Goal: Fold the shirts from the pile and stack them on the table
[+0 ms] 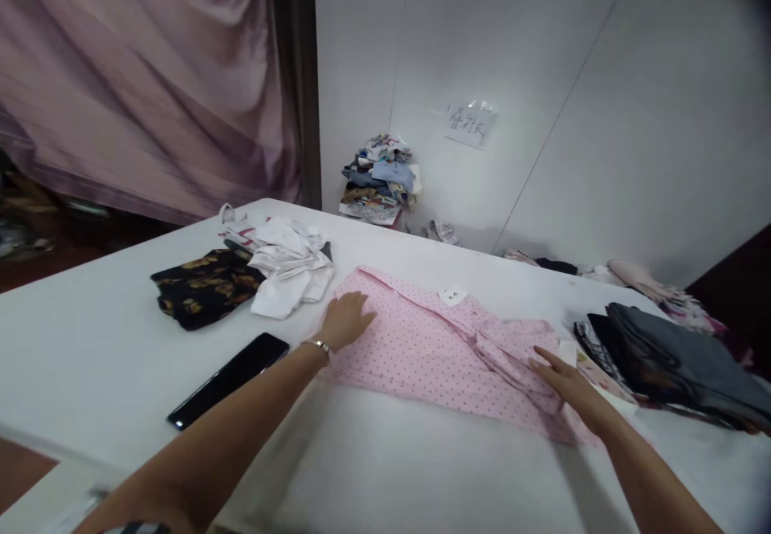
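Note:
A pink shirt [415, 341] with small dark dots lies spread sideways across the white table, partly folded along its length. Something flat and white with small dark holes [453, 296] shows at its far edge, perhaps a collar insert. My left hand [346, 319], with a bracelet at the wrist, rests flat on the shirt's left end, fingers apart. On the folded strip at the right end lies my right hand [557, 377], its fingers stretched out. Neither hand grips the cloth visibly.
Left of the shirt are a black phone [232, 377], a dark floral garment [208, 287] and crumpled white clothing [292, 265]. Folded clothes [680, 361] are stacked at the right. Behind the white table [90, 341], a clothes pile [382, 181] stands by the wall under a paper sign [471, 124].

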A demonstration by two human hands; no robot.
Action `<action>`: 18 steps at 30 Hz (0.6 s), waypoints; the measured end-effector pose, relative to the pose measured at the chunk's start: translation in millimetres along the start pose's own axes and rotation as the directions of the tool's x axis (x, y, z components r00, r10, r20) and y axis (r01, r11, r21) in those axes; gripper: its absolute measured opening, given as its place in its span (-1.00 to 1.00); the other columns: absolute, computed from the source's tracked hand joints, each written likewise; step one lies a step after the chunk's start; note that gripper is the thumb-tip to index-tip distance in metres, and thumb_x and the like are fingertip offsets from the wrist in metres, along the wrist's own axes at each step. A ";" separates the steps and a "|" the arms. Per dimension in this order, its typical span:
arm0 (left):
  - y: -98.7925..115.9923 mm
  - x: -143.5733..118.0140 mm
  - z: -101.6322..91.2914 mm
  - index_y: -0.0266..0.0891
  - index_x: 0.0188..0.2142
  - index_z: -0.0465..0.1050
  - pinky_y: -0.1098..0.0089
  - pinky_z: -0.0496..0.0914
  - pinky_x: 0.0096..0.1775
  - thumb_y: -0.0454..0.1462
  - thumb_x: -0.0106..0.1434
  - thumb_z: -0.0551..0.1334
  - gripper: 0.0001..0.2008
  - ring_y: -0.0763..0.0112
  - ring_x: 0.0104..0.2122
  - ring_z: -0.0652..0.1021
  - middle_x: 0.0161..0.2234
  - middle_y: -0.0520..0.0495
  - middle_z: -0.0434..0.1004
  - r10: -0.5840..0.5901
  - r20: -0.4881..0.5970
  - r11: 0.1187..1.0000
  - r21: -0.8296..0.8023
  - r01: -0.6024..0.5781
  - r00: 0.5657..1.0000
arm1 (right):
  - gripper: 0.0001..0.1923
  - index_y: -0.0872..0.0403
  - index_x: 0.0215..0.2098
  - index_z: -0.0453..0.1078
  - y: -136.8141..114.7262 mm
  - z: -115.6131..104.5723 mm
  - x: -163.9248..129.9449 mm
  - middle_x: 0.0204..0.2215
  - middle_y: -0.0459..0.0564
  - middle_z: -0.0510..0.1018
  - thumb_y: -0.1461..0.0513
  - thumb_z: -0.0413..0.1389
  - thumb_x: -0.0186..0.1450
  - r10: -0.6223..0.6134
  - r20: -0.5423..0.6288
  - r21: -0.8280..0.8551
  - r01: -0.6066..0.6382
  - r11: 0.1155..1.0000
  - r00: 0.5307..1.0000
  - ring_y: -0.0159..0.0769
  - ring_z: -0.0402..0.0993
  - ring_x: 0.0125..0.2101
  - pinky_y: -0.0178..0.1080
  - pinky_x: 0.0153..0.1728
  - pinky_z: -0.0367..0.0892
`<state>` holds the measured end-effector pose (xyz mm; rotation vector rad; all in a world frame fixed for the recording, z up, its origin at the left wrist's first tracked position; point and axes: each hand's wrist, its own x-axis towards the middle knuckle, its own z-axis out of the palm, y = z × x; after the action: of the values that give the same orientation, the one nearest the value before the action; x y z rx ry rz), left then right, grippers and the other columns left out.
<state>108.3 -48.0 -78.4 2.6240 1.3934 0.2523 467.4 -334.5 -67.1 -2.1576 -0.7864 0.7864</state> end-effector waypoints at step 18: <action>16.8 142.6 1.1 -0.27 -0.20 0.50 0.15 0.15 0.01 -0.47 0.16 -0.01 -0.65 0.19 -0.06 0.47 -0.17 -0.24 0.58 0.183 -0.080 0.970 0.177 -0.167 0.980 | -0.74 0.07 -0.38 0.41 -120.5 -59.1 115.0 -0.51 -0.06 0.55 0.12 0.30 0.04 -0.261 -0.228 0.503 0.343 0.793 0.938 -0.27 0.47 -0.47 -0.29 -0.48 0.38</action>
<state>200.7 61.1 -65.3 2.9167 1.2624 0.2977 547.1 -206.7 25.3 -1.5143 -0.7079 0.5812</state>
